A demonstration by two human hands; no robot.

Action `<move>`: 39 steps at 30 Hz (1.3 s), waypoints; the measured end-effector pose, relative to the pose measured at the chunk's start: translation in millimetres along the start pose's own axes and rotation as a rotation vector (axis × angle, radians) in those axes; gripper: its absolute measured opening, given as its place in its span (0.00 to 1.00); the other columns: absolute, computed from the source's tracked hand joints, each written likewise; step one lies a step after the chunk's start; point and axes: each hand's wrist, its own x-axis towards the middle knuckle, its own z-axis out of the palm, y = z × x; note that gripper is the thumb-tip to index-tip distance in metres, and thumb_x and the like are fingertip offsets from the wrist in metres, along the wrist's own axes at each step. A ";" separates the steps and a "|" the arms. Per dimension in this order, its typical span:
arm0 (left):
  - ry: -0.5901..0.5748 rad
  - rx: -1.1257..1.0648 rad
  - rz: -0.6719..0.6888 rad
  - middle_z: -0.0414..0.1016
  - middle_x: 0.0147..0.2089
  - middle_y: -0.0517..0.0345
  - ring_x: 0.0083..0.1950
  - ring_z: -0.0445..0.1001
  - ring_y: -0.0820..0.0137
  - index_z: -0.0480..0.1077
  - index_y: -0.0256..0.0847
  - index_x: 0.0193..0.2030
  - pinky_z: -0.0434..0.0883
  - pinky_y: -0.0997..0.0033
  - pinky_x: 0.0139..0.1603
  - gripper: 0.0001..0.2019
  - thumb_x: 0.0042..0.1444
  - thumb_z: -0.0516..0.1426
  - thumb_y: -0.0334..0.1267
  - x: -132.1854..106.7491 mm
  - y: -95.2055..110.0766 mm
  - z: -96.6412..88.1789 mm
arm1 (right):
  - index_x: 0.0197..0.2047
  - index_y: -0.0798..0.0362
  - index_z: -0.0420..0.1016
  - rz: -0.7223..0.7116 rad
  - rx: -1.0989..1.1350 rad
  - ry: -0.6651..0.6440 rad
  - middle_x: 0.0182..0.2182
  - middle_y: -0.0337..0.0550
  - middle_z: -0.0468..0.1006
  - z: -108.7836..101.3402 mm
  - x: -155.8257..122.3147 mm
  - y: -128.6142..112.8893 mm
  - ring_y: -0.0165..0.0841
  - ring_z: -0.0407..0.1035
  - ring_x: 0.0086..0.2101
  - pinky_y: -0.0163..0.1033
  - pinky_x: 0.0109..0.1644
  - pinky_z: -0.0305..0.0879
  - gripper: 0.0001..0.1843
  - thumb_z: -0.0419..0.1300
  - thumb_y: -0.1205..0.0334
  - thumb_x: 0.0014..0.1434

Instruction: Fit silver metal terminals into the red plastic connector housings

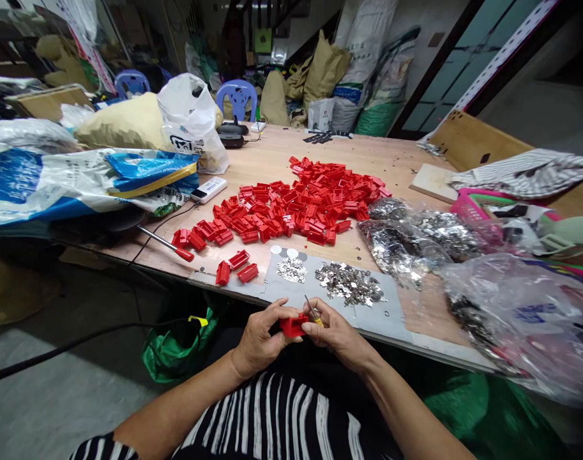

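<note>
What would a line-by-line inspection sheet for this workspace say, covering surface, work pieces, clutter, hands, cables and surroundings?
Surface: wooden table, grey mat at its near edge.
Work pieces: red part in the hands; heap of red parts; small pile and larger pile of metal pieces on the mat.
Clutter: white plastic bag, clear bag of metal pieces, red-handled tool at the left.
Hands: left hand grips the red part; right hand holds a thin tool against or close to it, contact unclear.
Cables: thin cable over the table; thicker black cable at lower left.
Surroundings: blue chair and sacks behind the table.
</note>
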 end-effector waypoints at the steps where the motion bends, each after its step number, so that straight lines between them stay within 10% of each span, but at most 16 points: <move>1: -0.008 -0.038 -0.017 0.80 0.45 0.56 0.46 0.79 0.67 0.71 0.43 0.46 0.61 0.52 0.66 0.15 0.51 0.63 0.33 0.0 -1.3 -1.2 | 0.38 0.50 0.58 0.006 0.034 -0.008 0.24 0.28 0.57 1.1 0.2 1.6 0.22 0.45 0.21 0.31 0.23 0.39 0.22 0.66 0.50 0.52; 8: 0.093 -0.442 -0.352 0.80 0.45 0.51 0.50 0.77 0.62 0.72 0.38 0.42 0.66 0.57 0.61 0.15 0.47 0.66 0.36 3.4 -5.7 -4.2 | 0.39 0.51 0.61 0.058 -0.027 -0.069 0.20 0.28 0.59 0.0 11.1 -5.2 0.22 0.47 0.19 0.30 0.22 0.40 0.22 0.64 0.45 0.52; 14: 0.283 -0.424 -0.470 0.79 0.45 0.53 0.45 0.78 0.67 0.71 0.37 0.42 0.72 0.67 0.52 0.16 0.46 0.67 0.36 9.8 -7.0 -9.8 | 0.37 0.51 0.72 -0.227 -1.010 0.423 0.36 0.42 0.76 -22.3 33.3 -37.9 0.33 0.68 0.34 0.38 0.39 0.61 0.06 0.57 0.58 0.59; 20: 0.321 -0.370 -0.459 0.79 0.44 0.54 0.45 0.77 0.68 0.71 0.38 0.43 0.71 0.67 0.52 0.16 0.47 0.66 0.36 14.0 -11.7 -16.5 | 0.41 0.51 0.73 -0.224 -1.504 0.474 0.39 0.44 0.77 -25.0 56.8 -41.5 0.36 0.71 0.39 0.38 0.43 0.62 0.08 0.54 0.64 0.62; 39: 0.355 -0.460 -0.491 0.78 0.41 0.57 0.42 0.77 0.70 0.69 0.39 0.41 0.71 0.69 0.50 0.14 0.48 0.65 0.35 20.5 -13.9 -14.7 | 0.38 0.51 0.67 -0.215 -1.384 0.474 0.32 0.41 0.76 -29.9 73.4 -39.1 0.34 0.70 0.33 0.36 0.36 0.59 0.03 0.53 0.64 0.61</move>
